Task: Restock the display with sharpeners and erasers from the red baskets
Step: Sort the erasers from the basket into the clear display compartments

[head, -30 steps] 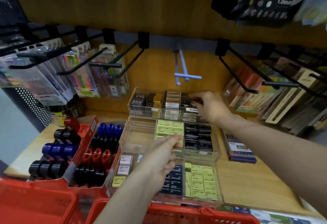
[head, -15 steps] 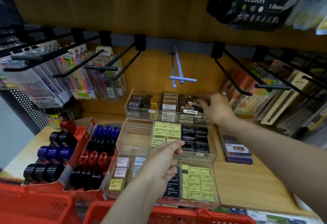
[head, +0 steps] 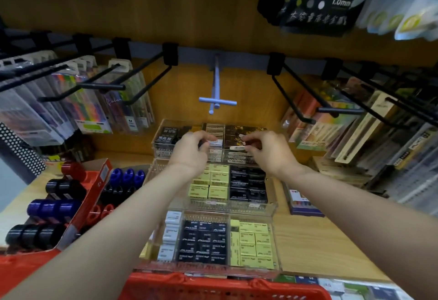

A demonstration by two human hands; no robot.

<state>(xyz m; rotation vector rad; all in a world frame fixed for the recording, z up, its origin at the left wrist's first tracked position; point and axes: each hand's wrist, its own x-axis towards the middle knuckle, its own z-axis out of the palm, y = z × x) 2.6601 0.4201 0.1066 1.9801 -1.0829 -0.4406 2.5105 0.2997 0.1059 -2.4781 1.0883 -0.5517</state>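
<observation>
I am looking down over the wooden counter (head: 315, 247) at three clear trays set one behind the other. Both hands are reaching into the back tray (head: 158, 144), which is holding black, brown and gold eraser packs standing on edge. My left hand (head: 192, 150) is curling its fingers over a pale-labelled pack in the middle of that tray; the fingertips are hiding most of the contact, so I cannot tell whether it is actually gripping the pack. My right hand (head: 267, 151) is hovering just beside it, thumb and forefinger pinching a small white-labelled eraser (head: 237, 148) at the top of the dark packs.

The middle tray (head: 272, 204) is carrying yellow-green erasers on the left and black ones on the right, partly under my forearms. The front tray (head: 276, 269) is holding white erasers, black erasers and yellow-green erasers in rows. To the left, two red cardboard boxes (head: 94, 195) are lying on the counter with black, blue and red sharpeners (head: 51, 208) inside. A red basket (head: 213, 286) is sitting at the bottom edge, right in front of the front tray, and a second red basket (head: 21, 269) is showing at the lower left. Pen packs are hanging on black hooks (head: 296, 100) on either side.
</observation>
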